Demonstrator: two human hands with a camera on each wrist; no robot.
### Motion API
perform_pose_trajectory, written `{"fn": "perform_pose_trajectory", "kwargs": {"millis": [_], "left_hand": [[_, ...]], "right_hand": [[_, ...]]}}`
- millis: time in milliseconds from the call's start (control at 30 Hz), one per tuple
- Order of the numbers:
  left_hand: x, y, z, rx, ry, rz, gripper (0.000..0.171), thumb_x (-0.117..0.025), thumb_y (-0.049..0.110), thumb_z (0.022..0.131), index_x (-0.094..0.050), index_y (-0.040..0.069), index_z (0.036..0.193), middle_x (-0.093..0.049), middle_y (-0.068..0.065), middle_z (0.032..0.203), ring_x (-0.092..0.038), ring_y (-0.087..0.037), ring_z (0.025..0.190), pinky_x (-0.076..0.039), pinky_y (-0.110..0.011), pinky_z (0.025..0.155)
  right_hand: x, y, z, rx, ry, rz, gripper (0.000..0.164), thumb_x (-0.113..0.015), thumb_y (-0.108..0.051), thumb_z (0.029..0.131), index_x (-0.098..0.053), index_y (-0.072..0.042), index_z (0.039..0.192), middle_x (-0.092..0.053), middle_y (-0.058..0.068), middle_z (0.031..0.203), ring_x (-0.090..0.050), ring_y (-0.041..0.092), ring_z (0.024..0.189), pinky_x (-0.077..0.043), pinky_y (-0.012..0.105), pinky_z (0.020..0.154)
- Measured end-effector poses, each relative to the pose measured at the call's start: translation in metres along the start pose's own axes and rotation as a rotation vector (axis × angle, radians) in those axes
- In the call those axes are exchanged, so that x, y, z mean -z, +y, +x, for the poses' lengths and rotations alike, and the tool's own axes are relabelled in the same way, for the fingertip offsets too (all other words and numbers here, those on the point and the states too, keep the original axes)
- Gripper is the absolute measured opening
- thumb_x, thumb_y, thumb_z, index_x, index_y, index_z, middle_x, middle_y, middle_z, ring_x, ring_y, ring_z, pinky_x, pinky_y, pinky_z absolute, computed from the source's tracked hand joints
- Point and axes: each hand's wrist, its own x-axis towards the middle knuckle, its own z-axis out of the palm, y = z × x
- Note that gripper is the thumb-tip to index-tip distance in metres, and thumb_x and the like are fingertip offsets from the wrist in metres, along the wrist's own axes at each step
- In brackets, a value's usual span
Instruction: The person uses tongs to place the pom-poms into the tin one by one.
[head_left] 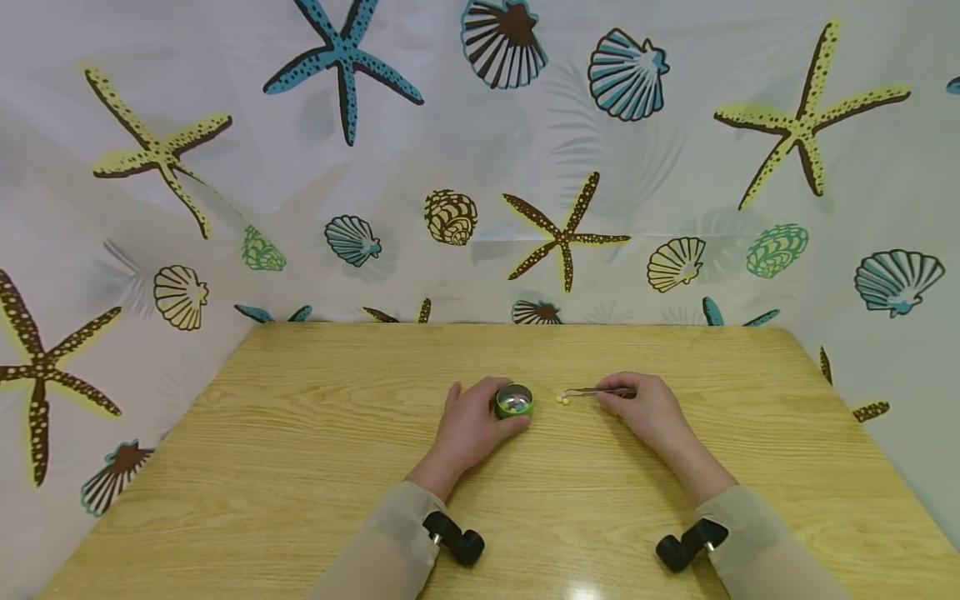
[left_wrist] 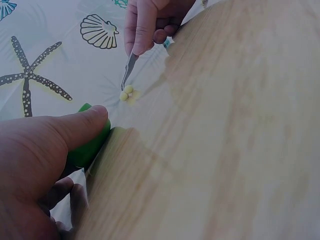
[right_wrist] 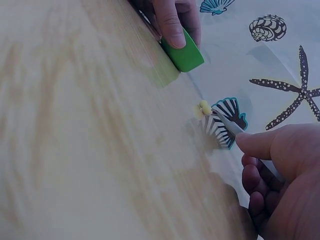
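Note:
My left hand [head_left: 474,421] grips a small round green container [head_left: 502,412] on the wooden table, its thumb and fingers around the side. Several small coloured pieces [head_left: 516,407] lie inside its shiny interior. To the right, my right hand [head_left: 651,408] pinches a pair of metal tweezers [head_left: 592,391] with bent tips pointing left. Small round yellow beads [head_left: 562,401] sit in a tight cluster on the table between the container and the right hand. The left wrist view shows the tweezer tips right at these beads [left_wrist: 128,90]. The container's inside is hidden in both wrist views.
The light wooden table [head_left: 337,467] reaches back to a white cloth [head_left: 420,275] printed with starfish and shells, which hangs behind it and along both sides. A black mount [head_left: 454,540] sits at the left sleeve, and another mount [head_left: 692,546] at the right.

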Motion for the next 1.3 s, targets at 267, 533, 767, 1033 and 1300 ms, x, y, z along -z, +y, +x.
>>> {"fn": "perform_pose_trajectory", "kwargs": {"millis": [267, 533, 767, 1033, 1300], "left_hand": [[0.001, -0.001, 0.0, 0.002, 0.004, -0.002, 0.057, -0.091, 0.033, 0.095, -0.07, 0.008, 0.141, -0.074, -0.01, 0.137, -0.067, -0.032, 0.132, -0.012, -0.067, 0.133], [0.001, -0.001, -0.001, 0.001, 0.008, 0.0, 0.058, -0.091, 0.032, 0.095, -0.069, 0.007, 0.142, -0.074, -0.011, 0.138, -0.067, -0.033, 0.133, -0.013, -0.067, 0.133], [0.002, 0.001, -0.002, -0.008, 0.014, 0.003, 0.058, -0.092, 0.032, 0.095, -0.07, 0.006, 0.142, -0.074, -0.011, 0.138, -0.066, -0.034, 0.134, -0.014, -0.068, 0.132], [0.002, 0.0, -0.002, -0.007, 0.018, -0.002, 0.058, -0.092, 0.032, 0.095, -0.07, 0.006, 0.141, -0.074, -0.011, 0.137, -0.067, -0.034, 0.133, -0.014, -0.068, 0.132], [0.001, -0.001, -0.001, 0.001, 0.007, -0.01, 0.058, -0.091, 0.032, 0.095, -0.069, 0.007, 0.142, -0.074, -0.011, 0.138, -0.067, -0.033, 0.132, -0.012, -0.066, 0.133]], "right_hand": [[0.0, -0.001, 0.0, 0.008, -0.004, -0.012, 0.02, -0.077, -0.02, 0.107, -0.082, -0.008, 0.122, -0.077, 0.012, 0.123, -0.07, 0.032, 0.112, -0.057, 0.051, 0.097], [0.0, -0.004, -0.001, -0.003, 0.017, -0.002, 0.021, -0.077, -0.02, 0.107, -0.082, -0.007, 0.122, -0.078, 0.012, 0.12, -0.069, 0.027, 0.104, -0.056, 0.041, 0.087], [0.001, -0.004, 0.0, -0.03, 0.041, 0.043, 0.022, -0.076, -0.019, 0.107, -0.082, -0.006, 0.124, -0.078, 0.011, 0.113, -0.067, 0.021, 0.087, -0.054, 0.033, 0.073], [0.003, -0.006, 0.0, -0.008, 0.065, 0.08, 0.025, -0.076, -0.022, 0.108, -0.081, -0.008, 0.128, -0.077, 0.012, 0.124, -0.069, 0.027, 0.106, -0.056, 0.038, 0.084], [0.005, -0.019, -0.005, -0.014, 0.057, 0.107, 0.027, -0.076, -0.026, 0.108, -0.081, -0.01, 0.129, -0.077, 0.01, 0.123, -0.07, 0.028, 0.107, -0.057, 0.04, 0.085]]}}
